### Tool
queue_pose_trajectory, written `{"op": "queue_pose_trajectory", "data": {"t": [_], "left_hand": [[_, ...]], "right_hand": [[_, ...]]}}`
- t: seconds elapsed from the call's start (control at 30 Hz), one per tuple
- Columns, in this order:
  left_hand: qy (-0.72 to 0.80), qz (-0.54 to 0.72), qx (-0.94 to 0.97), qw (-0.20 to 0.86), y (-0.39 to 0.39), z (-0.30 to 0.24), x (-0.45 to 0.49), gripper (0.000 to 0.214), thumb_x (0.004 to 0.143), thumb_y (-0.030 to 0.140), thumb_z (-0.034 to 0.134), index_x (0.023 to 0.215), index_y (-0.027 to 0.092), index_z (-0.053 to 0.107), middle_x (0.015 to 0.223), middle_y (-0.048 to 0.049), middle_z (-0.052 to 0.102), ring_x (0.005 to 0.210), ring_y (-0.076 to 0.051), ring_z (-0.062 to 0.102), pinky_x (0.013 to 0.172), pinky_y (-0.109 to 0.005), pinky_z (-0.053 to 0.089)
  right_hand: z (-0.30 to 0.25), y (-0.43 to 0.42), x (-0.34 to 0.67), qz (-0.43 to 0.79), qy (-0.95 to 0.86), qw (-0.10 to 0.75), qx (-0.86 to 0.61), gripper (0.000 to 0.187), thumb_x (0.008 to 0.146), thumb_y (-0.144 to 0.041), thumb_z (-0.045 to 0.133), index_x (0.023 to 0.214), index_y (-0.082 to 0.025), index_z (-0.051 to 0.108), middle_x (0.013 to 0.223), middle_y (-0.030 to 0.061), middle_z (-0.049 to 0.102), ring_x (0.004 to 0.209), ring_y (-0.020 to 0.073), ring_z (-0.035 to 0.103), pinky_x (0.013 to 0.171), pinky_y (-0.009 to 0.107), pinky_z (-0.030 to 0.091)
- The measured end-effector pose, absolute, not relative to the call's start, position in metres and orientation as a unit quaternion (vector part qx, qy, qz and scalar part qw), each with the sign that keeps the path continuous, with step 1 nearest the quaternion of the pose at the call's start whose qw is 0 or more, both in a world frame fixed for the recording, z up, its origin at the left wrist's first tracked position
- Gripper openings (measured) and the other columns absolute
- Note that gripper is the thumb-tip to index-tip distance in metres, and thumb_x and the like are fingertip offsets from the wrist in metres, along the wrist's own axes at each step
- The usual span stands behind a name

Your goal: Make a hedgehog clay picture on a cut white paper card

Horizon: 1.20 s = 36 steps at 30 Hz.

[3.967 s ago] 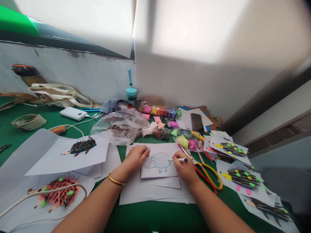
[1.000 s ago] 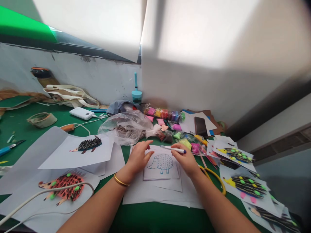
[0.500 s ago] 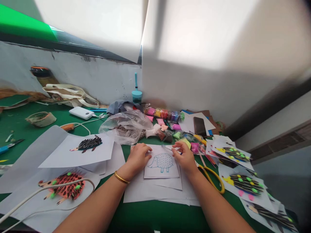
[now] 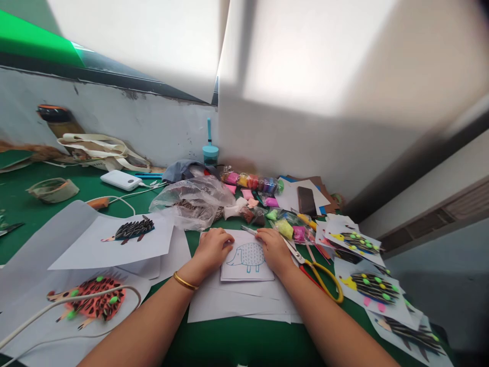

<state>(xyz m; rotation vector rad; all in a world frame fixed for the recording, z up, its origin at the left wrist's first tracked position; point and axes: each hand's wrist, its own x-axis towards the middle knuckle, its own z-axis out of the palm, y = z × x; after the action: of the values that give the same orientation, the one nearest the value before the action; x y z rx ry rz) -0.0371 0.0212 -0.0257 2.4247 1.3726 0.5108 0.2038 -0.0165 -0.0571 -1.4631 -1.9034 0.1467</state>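
A small white sheet with a blue hedgehog drawing (image 4: 247, 259) lies in front of me on several larger loose sheets (image 4: 248, 300). My left hand (image 4: 213, 250) rests palm down on its left edge, with the thumb and fingers slightly apart. On the right edge lies my right hand (image 4: 273, 250), fingers bent over the paper. A slim, pale pen-like tool (image 4: 249, 230) sticks out from the right fingertips and points to the upper left; its exact kind is unclear. Yellow-handled scissors (image 4: 324, 278) lie beside the right wrist.
Behind the paper are a clear plastic bag (image 4: 183, 201) and small coloured clay packets (image 4: 284, 229). Finished hedgehog pictures lie at left (image 4: 133, 229) and right (image 4: 376, 288). A white cable (image 4: 95, 293) crosses the left papers. A dark phone (image 4: 306, 201) and white power bank (image 4: 120, 180) lie farther back.
My right hand has come down onto the right edge of the drawing, moving left with the pen-like tool. The left hand stays at the left edge. The view has shifted slightly right.
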Motion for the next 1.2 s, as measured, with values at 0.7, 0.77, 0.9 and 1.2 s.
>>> {"op": "queue_pose_trajectory", "data": {"t": [0.7,0.77,0.9,1.2], "left_hand": [[0.329,0.453,0.814,0.155,-0.006,0.000,-0.021,0.033,0.092,0.022,0.052,0.125,0.023,0.055,0.113,-0.0087,0.060,0.104,-0.022,0.057,0.093,-0.040,0.048],[0.377,0.414,0.809,0.180,0.001,-0.008,-0.016,0.030,0.090,0.020,0.053,0.121,0.021,0.057,0.110,-0.0081,0.062,0.104,-0.022,0.058,0.094,-0.041,0.048],[0.444,0.340,0.809,0.182,0.013,-0.022,-0.015,0.029,0.087,0.019,0.055,0.116,0.020,0.060,0.105,-0.0070,0.065,0.101,-0.023,0.059,0.092,-0.041,0.047],[0.494,0.240,0.818,0.172,0.008,-0.023,-0.014,0.027,0.088,0.024,0.056,0.113,0.022,0.064,0.113,-0.0067,0.067,0.109,-0.025,0.057,0.094,-0.040,0.041]], "right_hand": [[-0.053,-0.019,0.200,0.029,-0.739,0.355,-0.572,0.036,0.080,0.000,0.047,0.098,-0.021,0.070,0.110,0.0084,0.070,0.108,0.0231,0.059,0.100,0.044,0.045],[-0.053,-0.019,0.200,0.030,-0.741,0.354,-0.570,0.036,0.080,0.000,0.047,0.097,-0.021,0.070,0.109,0.0082,0.070,0.107,0.0227,0.060,0.099,0.043,0.046],[-0.053,-0.018,0.201,0.033,-0.744,0.352,-0.567,0.035,0.080,0.000,0.047,0.095,-0.020,0.071,0.110,0.0084,0.070,0.106,0.0224,0.060,0.098,0.042,0.046],[-0.057,-0.020,0.202,0.032,-0.746,0.350,-0.566,0.035,0.080,-0.001,0.046,0.098,-0.019,0.070,0.112,0.0093,0.068,0.108,0.0233,0.058,0.099,0.045,0.045]]}}
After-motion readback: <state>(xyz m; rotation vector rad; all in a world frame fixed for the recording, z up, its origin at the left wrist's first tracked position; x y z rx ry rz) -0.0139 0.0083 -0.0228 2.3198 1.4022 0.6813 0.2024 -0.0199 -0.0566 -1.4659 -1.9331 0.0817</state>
